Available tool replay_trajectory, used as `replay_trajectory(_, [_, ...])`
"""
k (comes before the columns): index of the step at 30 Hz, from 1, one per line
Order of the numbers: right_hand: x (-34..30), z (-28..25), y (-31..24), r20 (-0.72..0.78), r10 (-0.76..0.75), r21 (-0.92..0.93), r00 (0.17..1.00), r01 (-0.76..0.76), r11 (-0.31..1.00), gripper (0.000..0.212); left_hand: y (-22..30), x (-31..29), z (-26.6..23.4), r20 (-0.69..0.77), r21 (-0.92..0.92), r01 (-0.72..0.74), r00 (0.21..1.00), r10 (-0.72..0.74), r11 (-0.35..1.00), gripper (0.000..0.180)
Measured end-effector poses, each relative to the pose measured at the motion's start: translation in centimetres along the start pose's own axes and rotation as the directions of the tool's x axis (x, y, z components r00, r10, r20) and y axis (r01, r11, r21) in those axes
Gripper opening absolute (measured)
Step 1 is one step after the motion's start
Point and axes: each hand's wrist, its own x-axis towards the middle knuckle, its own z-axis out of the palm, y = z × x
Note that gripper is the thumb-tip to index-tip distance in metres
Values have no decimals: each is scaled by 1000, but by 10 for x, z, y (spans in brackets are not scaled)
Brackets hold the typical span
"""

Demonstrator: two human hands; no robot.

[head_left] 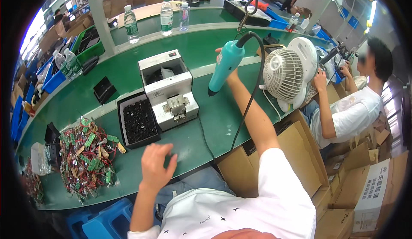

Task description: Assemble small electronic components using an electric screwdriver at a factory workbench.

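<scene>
Right hand (229,69) closed around teal electric screwdriver (224,69), raised above green workbench (214,119) toward its far edge, tip down, beside white fan (286,73). Left hand (157,165) open, empty, fingers spread, at near edge beside black screw tray (138,121).

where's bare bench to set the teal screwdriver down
Bare green benchtop lies between the white screw feeder box and the white desk fan, under the teal electric screwdriver in the right hand. It is crowded left of the black screw tray, where the pile of wired green circuit boards lies.
</scene>
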Motion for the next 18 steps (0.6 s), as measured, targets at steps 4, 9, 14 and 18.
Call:
replay_trajectory(4, [-15,-5,29,-261,-5,-361,965,-93,928,18,-22,-26,16,262,125,107,955,-137,986,13])
replay_trajectory(9, [-36,-3,40,-3,57,-655,998,-45,754,25,-18,-23,22,230,137,221,941,-248,966,8])
replay_trajectory(14, [-42,8,-2,237,278,-749,931,-7,663,28,-17,-25,22,246,182,203,938,-244,962,9])
replay_trajectory(18, [-43,-1,16,206,163,-655,965,12,755,25,-16,-23,25,244,171,185,944,-224,968,9])
